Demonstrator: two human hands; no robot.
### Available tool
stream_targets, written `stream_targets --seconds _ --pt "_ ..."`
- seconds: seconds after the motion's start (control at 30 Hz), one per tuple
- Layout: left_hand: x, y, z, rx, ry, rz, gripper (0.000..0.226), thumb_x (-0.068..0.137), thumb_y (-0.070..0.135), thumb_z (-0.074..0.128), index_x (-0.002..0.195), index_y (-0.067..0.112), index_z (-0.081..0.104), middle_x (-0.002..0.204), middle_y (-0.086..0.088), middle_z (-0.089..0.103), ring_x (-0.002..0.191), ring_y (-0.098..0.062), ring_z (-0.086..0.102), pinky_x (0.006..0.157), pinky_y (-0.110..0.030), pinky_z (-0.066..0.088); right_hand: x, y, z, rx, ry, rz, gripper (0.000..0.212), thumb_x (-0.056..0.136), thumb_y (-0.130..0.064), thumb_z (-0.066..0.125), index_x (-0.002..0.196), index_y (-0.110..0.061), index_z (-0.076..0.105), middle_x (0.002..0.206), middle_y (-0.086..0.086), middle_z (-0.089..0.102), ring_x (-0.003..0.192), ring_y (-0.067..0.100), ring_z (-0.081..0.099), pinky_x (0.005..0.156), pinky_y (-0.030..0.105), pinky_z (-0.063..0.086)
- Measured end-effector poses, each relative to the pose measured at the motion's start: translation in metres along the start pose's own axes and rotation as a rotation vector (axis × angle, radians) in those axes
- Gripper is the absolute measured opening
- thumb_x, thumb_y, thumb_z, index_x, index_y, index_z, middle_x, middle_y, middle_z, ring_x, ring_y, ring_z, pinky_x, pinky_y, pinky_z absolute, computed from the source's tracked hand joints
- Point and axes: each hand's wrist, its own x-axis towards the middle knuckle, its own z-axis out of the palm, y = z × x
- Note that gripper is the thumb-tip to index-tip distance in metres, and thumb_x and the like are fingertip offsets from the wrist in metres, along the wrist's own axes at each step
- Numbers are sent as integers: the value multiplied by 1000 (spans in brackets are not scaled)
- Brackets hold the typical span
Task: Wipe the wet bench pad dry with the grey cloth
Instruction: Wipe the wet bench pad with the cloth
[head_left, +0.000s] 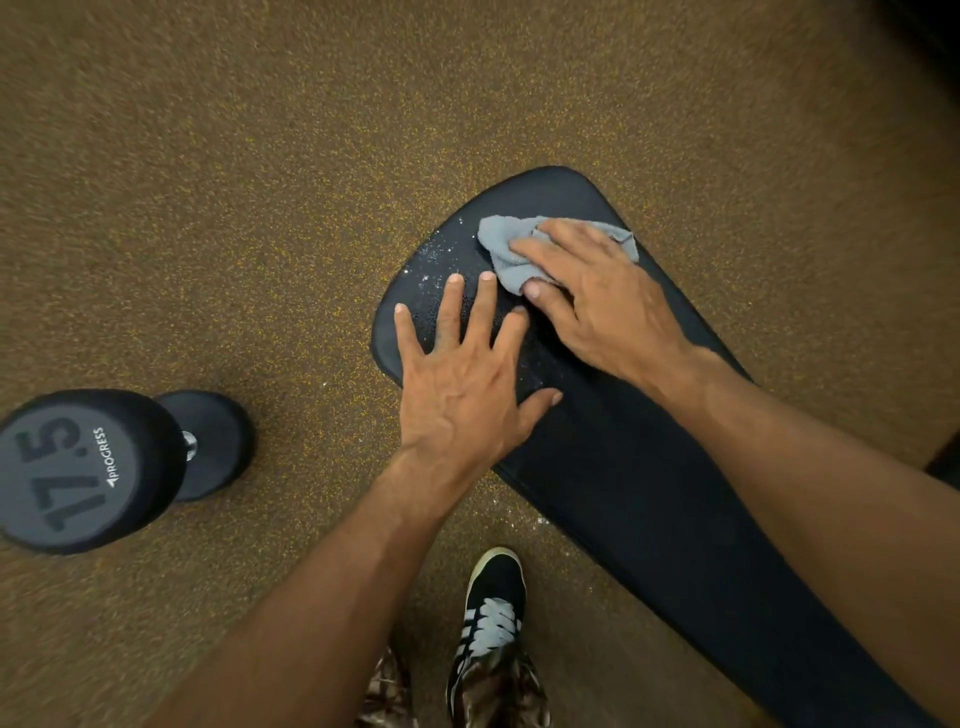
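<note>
While the grey cloth (501, 249) lies bunched near the far end of the bench pad (649, 493), the water drops (436, 267) still to be wiped sit just to its left, toward the pad's left edge. The right hand (597, 304) presses the cloth flat, fingers straight on top and thumb at its near edge; its grip is open, not closed round the fabric. The pad's long axis runs from that far end back toward the near right. The left hand (462, 395) rests spread and open on the wet patch near the left edge, so I judge a leftward sweep would meet its fingertips first. A dumbbell (104, 467) stands on the floor (260, 208), well apart.
</note>
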Motion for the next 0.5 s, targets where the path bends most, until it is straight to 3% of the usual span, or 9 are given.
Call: stream_targets --seconds 0.1,0.23,0.33,0.5 --pt "1 -1 -6 -17 1 8 76 86 74 51 146 28 37 168 -6 16 155 -33 8 115 -71 15 12 -8 4 -12 -61 112 58 97 -36 52 151 -31 33 161 3 27 148 33 20 118 51 23" --pt "1 -2 -7 -52 -17 -4 73 85 72 55 142 28 42 166 -7 19 155 -33 10 117 -69 16 -1 -20 10 93 98 27 50 90 -5 45 136 -21 58 145 8 52 133 38 43 107 48 38" --pt "-2 -4 -6 -74 6 2 74 83 73 58 142 31 43 165 -10 23 154 -34 14 118 -66 17 -29 -2 7 71 51 -26 57 88 -5 34 137 -20 58 146 7 51 137 34 41 107 44 38" --pt "-1 -12 -3 -67 15 0 73 81 76 56 135 26 49 165 -10 23 154 -31 15 118 -64 18 -5 -8 7 65 88 150 59 88 -1 36 142 -18 52 150 9 46 141 37 35 109 52 38"
